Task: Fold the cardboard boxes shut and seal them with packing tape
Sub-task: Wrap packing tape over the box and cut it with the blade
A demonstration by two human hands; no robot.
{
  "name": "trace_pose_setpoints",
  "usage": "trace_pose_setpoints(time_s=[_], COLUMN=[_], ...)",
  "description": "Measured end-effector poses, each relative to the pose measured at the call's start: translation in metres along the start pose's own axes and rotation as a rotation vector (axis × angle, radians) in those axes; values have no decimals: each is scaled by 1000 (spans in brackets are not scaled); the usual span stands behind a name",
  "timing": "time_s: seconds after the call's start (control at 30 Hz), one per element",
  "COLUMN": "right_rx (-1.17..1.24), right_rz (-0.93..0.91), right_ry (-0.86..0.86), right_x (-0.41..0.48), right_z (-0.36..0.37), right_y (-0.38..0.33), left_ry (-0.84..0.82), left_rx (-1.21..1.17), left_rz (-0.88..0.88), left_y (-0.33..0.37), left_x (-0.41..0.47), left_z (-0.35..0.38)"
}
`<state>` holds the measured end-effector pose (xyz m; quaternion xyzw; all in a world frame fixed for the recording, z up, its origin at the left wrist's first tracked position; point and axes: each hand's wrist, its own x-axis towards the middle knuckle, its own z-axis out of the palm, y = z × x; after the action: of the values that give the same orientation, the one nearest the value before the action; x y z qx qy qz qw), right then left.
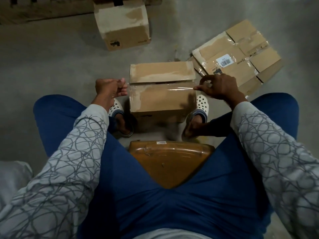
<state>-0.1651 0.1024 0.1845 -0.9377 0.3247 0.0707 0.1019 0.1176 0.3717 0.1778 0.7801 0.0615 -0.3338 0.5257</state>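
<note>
Far left: grey concrete floor (51, 66), and a grey patterned sleeve (69, 144) reaching forward. At its end the left hand (110, 87), curled tight, pinching one end of a strip of clear packing tape (160, 89) between thumb and fingers, just off the left edge of the box. Below that hand, a white holed shoe (115, 107) beside the box's left side.

Further back, left of centre: a second cardboard box (124, 26), closed, standing well apart on the floor.

Centre: the cardboard box (162, 100) on the floor between both feet, its two top flaps folded down, a narrow dark gap along their seam. Tape stretched taut across the near flap, close to the seam; touching the cardboard or just above it, hard to tell. Nearer, between blue trouser legs, a brown plastic seat (169, 163).

Right: another white shoe (202, 102) against the box's right side. Above it the right hand (219, 87), fingers curled, gripping the tape's other end at the box's right edge. Beyond, flattened cardboard (238, 56) with a barcode label, lying near the box's far right corner.
</note>
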Motion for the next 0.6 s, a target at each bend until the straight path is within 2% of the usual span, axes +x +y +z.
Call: trace_pose_setpoints(time_s=[0.13,0.23,0.47,0.6], right_rx=[195,297,192,120], right_rz=[99,100,123,180], right_ry=[-187,-161,-121,-155], right_x=[15,27,44,56], right_z=[-4,-5,3,10], right_y=[8,13,25,19], left_ry=[14,12,-52,-31], left_rx=[-6,-27,-34,-11], left_rz=[-13,-32,-80,-70], left_y=[-2,-5,-21,-28], left_x=[12,22,50,59], left_z=[15,22,38,47])
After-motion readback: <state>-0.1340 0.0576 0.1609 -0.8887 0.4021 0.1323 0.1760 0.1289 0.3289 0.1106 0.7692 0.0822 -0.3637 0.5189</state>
